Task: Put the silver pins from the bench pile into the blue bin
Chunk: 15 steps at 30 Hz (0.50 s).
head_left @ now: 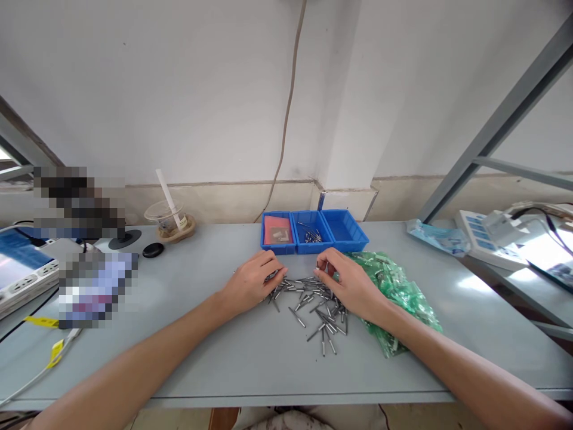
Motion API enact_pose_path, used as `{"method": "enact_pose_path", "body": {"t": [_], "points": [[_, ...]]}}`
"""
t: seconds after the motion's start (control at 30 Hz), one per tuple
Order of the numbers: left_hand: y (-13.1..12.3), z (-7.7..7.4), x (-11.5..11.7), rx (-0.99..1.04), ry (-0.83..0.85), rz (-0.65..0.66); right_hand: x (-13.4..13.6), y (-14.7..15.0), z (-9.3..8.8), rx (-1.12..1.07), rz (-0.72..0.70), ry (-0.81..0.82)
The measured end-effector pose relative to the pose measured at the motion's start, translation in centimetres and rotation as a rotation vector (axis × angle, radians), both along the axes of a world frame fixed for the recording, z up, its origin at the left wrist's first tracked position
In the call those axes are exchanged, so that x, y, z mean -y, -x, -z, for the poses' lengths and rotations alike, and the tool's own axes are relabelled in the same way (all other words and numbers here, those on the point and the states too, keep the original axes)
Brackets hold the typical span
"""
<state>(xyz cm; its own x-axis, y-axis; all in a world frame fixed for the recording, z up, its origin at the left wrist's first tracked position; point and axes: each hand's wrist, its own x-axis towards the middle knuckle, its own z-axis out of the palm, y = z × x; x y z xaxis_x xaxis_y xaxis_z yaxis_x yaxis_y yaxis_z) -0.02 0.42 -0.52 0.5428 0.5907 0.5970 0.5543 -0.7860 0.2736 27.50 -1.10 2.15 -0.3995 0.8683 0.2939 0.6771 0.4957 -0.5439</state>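
A loose pile of slim metal pins point(308, 292), part bright and part dark grey, lies spread on the grey table. At the pile's left edge is my left hand point(253, 280), its fingers curled with bits of metal pin showing between thumb and forefinger. My right hand point(349, 280) hovers over the right side of the pile, thumb and fingertips drawn together; anything they pinch is too small to make out. Behind the hands stand blue bins point(308, 251). The middle one contains several metal pins point(312, 236), the left one a reddish packet point(271, 224).
A green plastic bag point(403, 292) of parts lies beside my right forearm. A blue-white packet point(439, 237) and a power strip point(481, 239) are at the right. Leftward are a cup with a straw point(165, 215), a round black lid point(153, 250) and cables.
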Motion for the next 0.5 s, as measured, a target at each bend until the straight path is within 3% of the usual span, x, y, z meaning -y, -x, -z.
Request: {"method": "enact_pose_path", "body": {"t": [0.5], "points": [[0.16, 0.41, 0.08, -0.029, 0.010, 0.013, -0.03, -0.03, 0.03, 0.004, 0.006, 0.010]]}}
